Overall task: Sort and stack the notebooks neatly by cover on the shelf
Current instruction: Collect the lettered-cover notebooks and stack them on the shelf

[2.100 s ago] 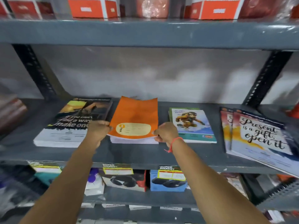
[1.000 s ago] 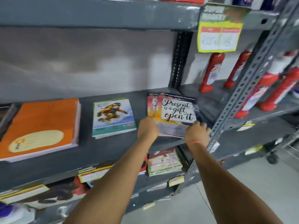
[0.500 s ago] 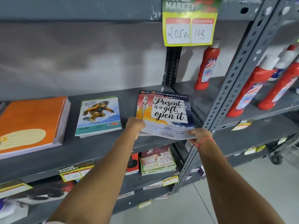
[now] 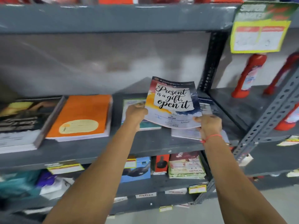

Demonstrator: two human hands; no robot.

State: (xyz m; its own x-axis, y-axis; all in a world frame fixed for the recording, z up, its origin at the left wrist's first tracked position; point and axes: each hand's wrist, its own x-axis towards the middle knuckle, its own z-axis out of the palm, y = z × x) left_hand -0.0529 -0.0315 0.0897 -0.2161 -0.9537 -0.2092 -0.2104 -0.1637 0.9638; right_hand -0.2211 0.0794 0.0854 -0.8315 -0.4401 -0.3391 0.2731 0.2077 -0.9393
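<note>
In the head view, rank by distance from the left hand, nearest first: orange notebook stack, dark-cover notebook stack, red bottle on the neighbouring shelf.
From the left hand:
1. orange notebook stack, just to its left.
2. dark-cover notebook stack, further left, at the frame edge.
3. red bottle, far right, past the upright.

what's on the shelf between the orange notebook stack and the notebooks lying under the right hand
In the head view, a green-edged notebook lies between the orange stack and the notebooks under the right hand. The left hand and the lifted "Present is a gift" notebook partly cover it.

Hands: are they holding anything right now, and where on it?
Yes. Both hold the "Present is a gift" notebook above the shelf: left hand grips its left edge, right hand its lower right corner.
</note>
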